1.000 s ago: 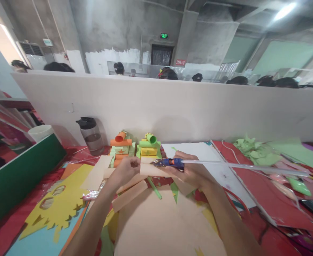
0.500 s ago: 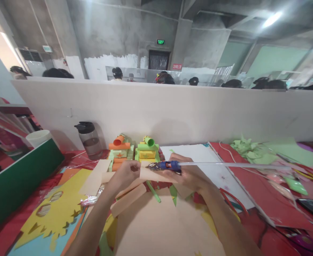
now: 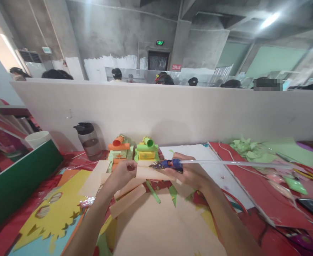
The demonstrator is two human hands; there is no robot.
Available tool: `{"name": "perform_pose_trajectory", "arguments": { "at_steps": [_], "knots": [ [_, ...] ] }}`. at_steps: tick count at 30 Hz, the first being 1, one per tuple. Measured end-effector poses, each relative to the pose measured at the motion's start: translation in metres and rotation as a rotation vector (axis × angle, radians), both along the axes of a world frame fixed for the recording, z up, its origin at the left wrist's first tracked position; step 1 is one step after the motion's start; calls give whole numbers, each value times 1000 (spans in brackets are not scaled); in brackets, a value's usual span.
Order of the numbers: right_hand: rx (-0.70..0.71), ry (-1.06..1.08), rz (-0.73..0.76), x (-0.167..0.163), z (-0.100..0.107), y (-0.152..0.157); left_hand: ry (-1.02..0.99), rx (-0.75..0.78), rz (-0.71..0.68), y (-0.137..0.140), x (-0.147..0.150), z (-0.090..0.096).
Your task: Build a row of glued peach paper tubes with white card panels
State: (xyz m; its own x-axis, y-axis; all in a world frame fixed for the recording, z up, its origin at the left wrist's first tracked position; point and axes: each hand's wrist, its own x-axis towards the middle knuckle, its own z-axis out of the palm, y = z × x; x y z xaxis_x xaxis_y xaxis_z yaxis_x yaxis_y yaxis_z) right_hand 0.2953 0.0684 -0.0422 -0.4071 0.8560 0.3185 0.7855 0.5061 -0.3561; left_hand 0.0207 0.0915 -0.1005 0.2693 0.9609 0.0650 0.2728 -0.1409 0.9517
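Single head-worn view, facing forward, angled down, near the worktable (image 3: 275, 241)

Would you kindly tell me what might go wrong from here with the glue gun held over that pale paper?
The glue gun in the right hand points towards the left hand at the pale paper's end; if hot, it might burn that hand.
The long clear glue stick juts far out behind the gun, so a turn could catch it on something.
The green-and-yellow paper model stands just beyond the paper, so a slip might knock it.
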Motion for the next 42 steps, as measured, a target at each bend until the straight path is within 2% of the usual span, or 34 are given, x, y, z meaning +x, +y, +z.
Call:
{"name": "perform_pose_trajectory", "arguments": {
  "at_steps": [11,20,24,30,35,42],
  "knots": [
    [-33,-33,-37,16,4,5,-26,-12,48,-3,-5,7],
    [-47,-36,-44,9,2,3,-21,-33,12,1,-3,-2],
    [-17,-62,-61,21,2,7,-33,-35,65,-5,-4,8],
    [-30,-39,-87,36,-1,14,-94,-118,143,-14,-2,27],
    [-33,36,-44,24,3,7,-66,-89,105,-14,0,28],
    [-39,5,-47,18,6,5,-61,-68,102,-13,0,27]
  ]
}}
